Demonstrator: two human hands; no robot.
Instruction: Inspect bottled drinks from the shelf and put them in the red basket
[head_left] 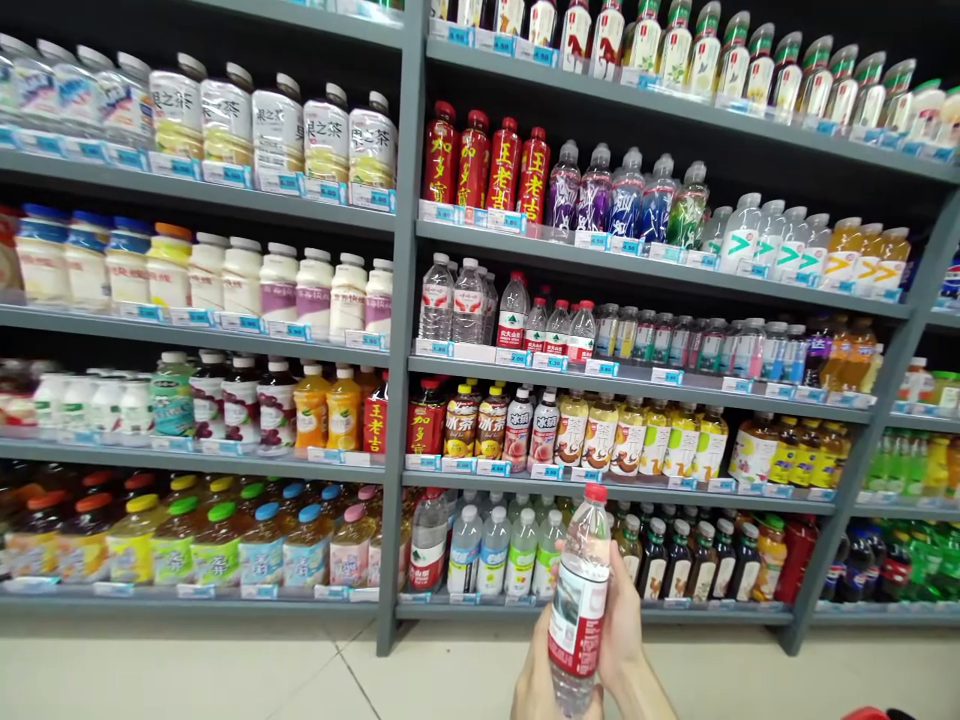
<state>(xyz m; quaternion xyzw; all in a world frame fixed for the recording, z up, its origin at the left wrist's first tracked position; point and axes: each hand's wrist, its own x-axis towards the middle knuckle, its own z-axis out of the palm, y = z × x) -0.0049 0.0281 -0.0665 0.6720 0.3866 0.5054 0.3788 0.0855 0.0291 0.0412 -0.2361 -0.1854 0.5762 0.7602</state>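
Note:
A clear water bottle (579, 600) with a red cap and a red-and-white label stands upright at the bottom middle of the view. Both my hands hold it. My left hand (536, 682) wraps its lower part from the left. My right hand (624, 632) closes on it from the right, fingers behind the label. The bottle is in front of the lowest shelf of drinks.
Grey shelving (401, 330) full of bottled drinks fills the view: teas, juices, water, milk drinks in several rows with blue price tags. A grey upright (862, 480) slants at the right. Pale floor tiles (225, 670) lie below the shelves.

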